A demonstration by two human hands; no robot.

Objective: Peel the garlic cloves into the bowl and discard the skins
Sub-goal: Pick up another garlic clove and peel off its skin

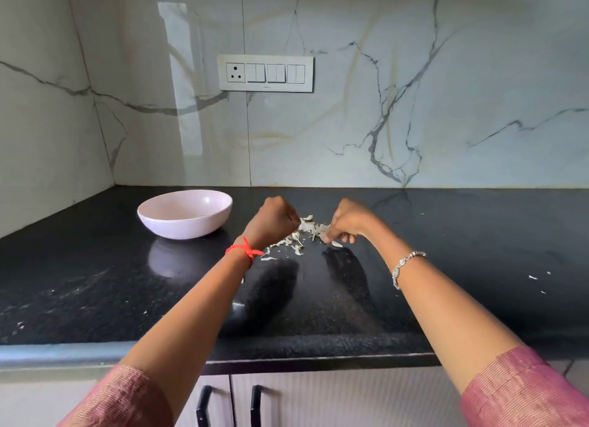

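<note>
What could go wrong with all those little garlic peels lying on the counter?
The garlic skins lie loose on the counter between the left hand and the right hand, whose fingers pinch at them. They look light, so they may scatter; a few white bits already lie far to the right. The bowl stands close by on the left, so stray skins might drop in, or a wrist might bump it.

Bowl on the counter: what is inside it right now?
The bowl shows a pale inner wall and a few small specks low down. Its near rim hides the bottom, so what lies there cannot be seen.
</note>
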